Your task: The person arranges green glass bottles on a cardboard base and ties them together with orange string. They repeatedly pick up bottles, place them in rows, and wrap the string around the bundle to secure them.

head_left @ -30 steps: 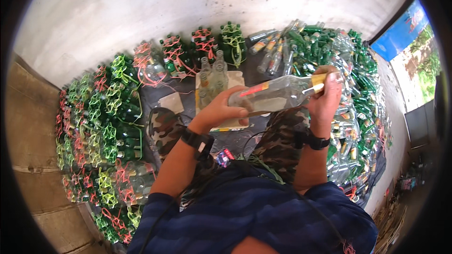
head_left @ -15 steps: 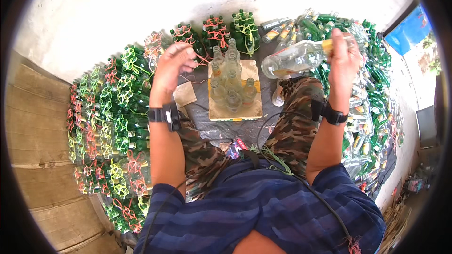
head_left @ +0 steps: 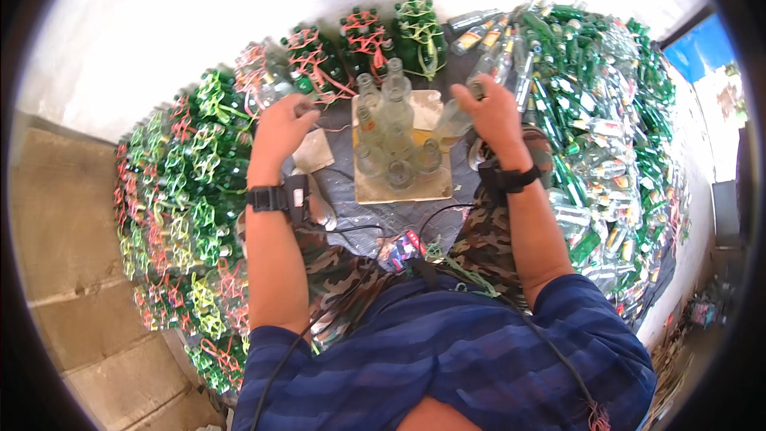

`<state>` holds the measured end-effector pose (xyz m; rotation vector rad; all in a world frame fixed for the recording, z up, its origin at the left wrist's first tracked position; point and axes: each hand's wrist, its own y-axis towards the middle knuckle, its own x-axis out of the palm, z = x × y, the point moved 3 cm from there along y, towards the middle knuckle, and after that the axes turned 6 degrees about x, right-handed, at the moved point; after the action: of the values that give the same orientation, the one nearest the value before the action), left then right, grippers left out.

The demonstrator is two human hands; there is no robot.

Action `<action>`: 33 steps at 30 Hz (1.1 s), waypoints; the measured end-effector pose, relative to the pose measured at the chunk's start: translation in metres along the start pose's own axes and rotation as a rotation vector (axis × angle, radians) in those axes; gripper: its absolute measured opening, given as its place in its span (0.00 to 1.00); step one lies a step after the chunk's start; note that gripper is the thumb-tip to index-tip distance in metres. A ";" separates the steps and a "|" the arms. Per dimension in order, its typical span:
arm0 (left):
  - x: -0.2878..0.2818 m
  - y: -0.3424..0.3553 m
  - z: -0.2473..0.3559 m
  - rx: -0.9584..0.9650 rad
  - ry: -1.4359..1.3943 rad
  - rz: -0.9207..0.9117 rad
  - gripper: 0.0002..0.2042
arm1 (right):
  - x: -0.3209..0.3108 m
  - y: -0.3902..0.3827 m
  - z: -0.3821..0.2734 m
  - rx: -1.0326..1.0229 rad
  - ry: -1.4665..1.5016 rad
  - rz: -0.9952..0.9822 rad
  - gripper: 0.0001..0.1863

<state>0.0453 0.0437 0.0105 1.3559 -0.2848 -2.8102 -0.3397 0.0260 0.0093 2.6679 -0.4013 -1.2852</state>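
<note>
Several clear glass bottles [head_left: 396, 124] stand upright in a tight cluster on a pale square board [head_left: 415, 191] between my legs. My right hand [head_left: 493, 112] grips another clear glass bottle [head_left: 453, 124] by its neck. That bottle leans beside the right side of the cluster, over the board's edge; whether its base touches the board I cannot tell. To the left of the cluster, my left hand [head_left: 286, 129] is closed, thumb against curled fingers. Anything inside it is too small to make out. A thin pink string lies between this hand and the bottles.
Green bottles tied in bundles with red and yellow strips [head_left: 211, 160] are stacked along the left and back. A large heap of loose green and clear bottles [head_left: 606, 152] fills the right. A small cardboard piece [head_left: 313, 150] lies left of the board. Cables hang across my lap.
My right hand has moved left and lowered the clear bottle from the right side down beside the cluster. My left hand has dropped slightly, and its fingers have curled in.
</note>
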 end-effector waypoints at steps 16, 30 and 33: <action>0.010 0.002 0.021 -0.061 -0.037 -0.124 0.13 | 0.030 -0.008 0.001 -0.001 0.034 -0.264 0.23; 0.017 0.004 0.022 -0.076 -0.061 -0.162 0.14 | 0.040 -0.015 -0.006 -0.001 0.074 -0.312 0.28; 0.014 0.003 0.029 -0.090 -0.026 -0.178 0.14 | 0.041 -0.016 -0.008 -0.005 0.063 -0.332 0.28</action>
<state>0.0140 0.0439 0.0176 1.3927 -0.0385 -2.9430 -0.3061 0.0290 -0.0205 2.8483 0.0577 -1.2720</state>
